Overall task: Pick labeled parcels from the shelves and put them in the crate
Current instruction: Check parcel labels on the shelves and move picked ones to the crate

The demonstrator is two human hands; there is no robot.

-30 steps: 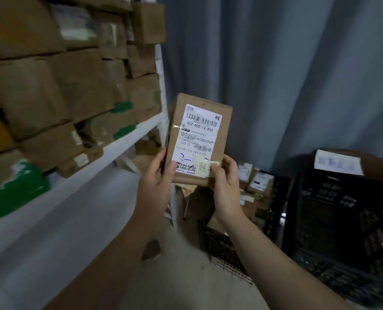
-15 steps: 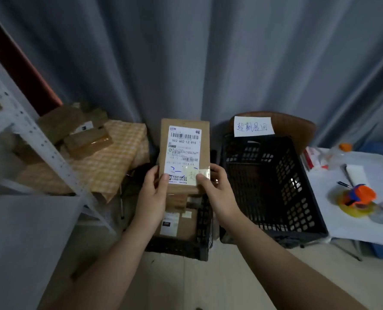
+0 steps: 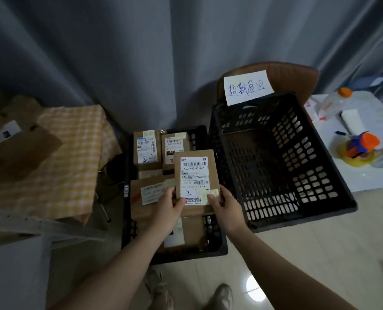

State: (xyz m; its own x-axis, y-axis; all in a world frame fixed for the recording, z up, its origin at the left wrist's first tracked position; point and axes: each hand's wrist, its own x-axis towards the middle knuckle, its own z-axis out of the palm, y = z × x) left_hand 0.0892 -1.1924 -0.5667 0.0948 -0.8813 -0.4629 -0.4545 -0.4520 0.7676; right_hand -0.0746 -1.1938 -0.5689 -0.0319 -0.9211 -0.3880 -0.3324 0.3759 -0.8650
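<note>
Parcel (image 3: 195, 173), brown cardboard with white barcode label: my left hand (image 3: 167, 211) and right hand (image 3: 226, 211) grip its near edge, thumbs on top; low black plastic crate (image 3: 215, 229) beneath both.

Item: one person, viewed from above. Hands: left hand (image 3: 167, 211) and right hand (image 3: 227, 211), both bare, uncovered to the wrist. Forearms: left forearm (image 3: 119, 265) and right forearm (image 3: 275, 265), bare from wrist down to the lower frame edge. Footwear: left shoe (image 3: 159, 289), pale grey-beige, low-cut, laced front, blurred; right shoe (image 3: 223, 295), matching pale colour, rounded toe. Markings on either shoe too dim to tell
</note>
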